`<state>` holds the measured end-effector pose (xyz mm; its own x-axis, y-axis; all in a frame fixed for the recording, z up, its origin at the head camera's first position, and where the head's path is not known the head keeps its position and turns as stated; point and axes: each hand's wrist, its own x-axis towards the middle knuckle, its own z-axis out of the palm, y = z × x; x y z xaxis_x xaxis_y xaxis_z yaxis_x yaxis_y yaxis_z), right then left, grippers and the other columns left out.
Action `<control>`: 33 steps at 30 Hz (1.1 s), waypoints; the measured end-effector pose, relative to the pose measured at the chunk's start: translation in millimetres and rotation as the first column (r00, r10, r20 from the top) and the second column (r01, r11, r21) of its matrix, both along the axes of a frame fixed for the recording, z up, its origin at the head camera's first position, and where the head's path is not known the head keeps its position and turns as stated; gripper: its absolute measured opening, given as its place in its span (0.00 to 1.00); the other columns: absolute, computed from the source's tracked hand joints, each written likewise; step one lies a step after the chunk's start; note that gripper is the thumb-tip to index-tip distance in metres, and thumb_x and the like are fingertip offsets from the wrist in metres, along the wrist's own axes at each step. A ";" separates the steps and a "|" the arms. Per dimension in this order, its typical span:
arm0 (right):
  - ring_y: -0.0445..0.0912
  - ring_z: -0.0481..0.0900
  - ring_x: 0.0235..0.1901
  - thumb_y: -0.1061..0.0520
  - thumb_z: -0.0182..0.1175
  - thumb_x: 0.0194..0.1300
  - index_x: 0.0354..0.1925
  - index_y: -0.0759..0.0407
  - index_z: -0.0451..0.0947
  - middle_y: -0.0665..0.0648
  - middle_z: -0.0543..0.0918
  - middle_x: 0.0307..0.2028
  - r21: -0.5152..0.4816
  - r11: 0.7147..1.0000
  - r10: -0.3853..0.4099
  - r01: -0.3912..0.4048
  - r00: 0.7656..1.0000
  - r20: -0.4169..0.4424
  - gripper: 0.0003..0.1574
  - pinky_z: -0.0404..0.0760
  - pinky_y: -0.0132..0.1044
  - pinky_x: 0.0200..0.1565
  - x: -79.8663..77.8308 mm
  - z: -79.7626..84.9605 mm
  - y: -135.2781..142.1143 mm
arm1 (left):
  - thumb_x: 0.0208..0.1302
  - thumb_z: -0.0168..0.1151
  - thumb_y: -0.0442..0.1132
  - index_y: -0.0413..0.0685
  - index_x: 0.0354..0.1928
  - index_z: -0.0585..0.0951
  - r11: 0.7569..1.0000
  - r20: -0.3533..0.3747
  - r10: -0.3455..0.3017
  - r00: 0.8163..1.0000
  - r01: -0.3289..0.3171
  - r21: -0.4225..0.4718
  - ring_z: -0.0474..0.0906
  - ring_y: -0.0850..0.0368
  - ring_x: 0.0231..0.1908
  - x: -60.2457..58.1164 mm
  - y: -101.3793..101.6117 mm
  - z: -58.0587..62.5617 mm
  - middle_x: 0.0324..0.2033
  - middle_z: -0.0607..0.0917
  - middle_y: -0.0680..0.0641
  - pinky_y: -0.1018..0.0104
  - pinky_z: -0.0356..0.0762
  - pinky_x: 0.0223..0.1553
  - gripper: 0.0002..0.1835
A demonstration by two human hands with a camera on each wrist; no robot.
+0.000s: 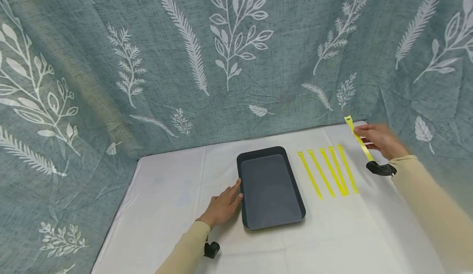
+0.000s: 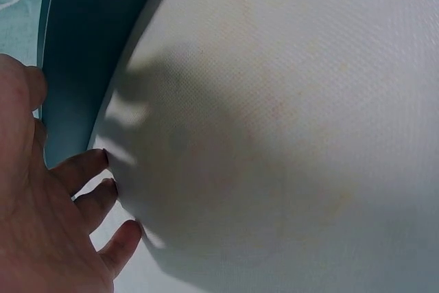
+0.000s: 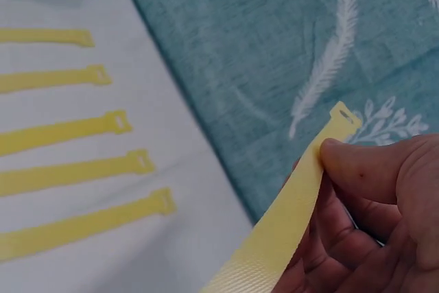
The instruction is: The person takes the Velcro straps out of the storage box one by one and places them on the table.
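Observation:
My right hand (image 1: 382, 140) pinches a yellow hook-and-loop cable tie (image 1: 362, 145) between thumb and fingers, near its slotted head. The right wrist view shows the thumb pressed on the held tie (image 3: 285, 221), which hangs above the table. Several similar yellow ties (image 1: 311, 175) lie side by side on the cloth, to the right of a dark grey rectangular tray (image 1: 271, 188). Fingers of my left hand (image 1: 223, 207) touch the tray's left side. In the left wrist view, that hand (image 2: 41, 204) is spread beside the tray wall (image 2: 86, 66), its fingertips near the white cloth.
A white cloth (image 1: 173, 179) covers the table. Behind it and along both sides hangs a grey-green curtain (image 1: 166, 73) with white leaf prints. Each wrist wears a black device, one (image 1: 212, 250) on the left and one (image 1: 380, 168) on the right.

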<state>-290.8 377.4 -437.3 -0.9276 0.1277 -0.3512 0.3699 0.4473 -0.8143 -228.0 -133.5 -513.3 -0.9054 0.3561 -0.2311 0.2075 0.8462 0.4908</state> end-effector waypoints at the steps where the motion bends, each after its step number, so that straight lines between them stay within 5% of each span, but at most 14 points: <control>1: 0.54 0.71 0.57 0.37 0.49 0.77 0.76 0.65 0.58 0.57 0.73 0.58 -0.002 1.000 0.000 0.000 1.000 0.008 0.45 0.76 0.39 0.52 0.8 -3.0 0.9 | 0.81 0.40 0.57 0.61 0.82 0.52 1.000 0.000 0.000 1.000 0.000 -0.002 0.59 0.44 0.77 -0.2 -0.1 0.0 0.77 0.65 0.49 0.28 0.51 0.71 0.32; 12: 0.42 0.76 0.45 0.40 0.51 0.77 0.74 0.69 0.60 0.39 0.78 0.41 -0.017 1.000 0.007 -0.007 0.999 0.035 0.43 0.80 0.30 0.44 6.3 -29.9 12.5 | 0.81 0.40 0.56 0.60 0.82 0.52 1.000 0.000 -0.007 1.000 0.007 -0.002 0.59 0.43 0.77 -0.3 -1.4 -0.7 0.77 0.65 0.48 0.27 0.51 0.70 0.32; 28: 0.42 0.76 0.42 0.43 0.51 0.77 0.73 0.72 0.61 0.49 0.79 0.45 -0.008 1.000 -0.020 0.020 0.997 0.068 0.41 0.79 0.32 0.42 9.0 -56.6 8.3 | 0.81 0.40 0.56 0.61 0.82 0.52 1.000 -0.009 -0.008 1.000 0.008 -0.001 0.60 0.43 0.77 -1.0 -1.7 -2.3 0.76 0.66 0.48 0.28 0.53 0.70 0.32; 33: 0.42 0.76 0.36 0.47 0.52 0.77 0.72 0.72 0.62 0.48 0.80 0.38 -0.010 0.997 -0.082 0.083 0.991 0.103 0.38 0.78 0.31 0.35 4.7 -65.0 5.5 | 0.81 0.40 0.56 0.61 0.82 0.52 1.000 -0.015 -0.014 1.000 0.014 -0.006 0.60 0.42 0.77 -1.6 -2.3 -2.0 0.76 0.65 0.48 0.28 0.53 0.70 0.32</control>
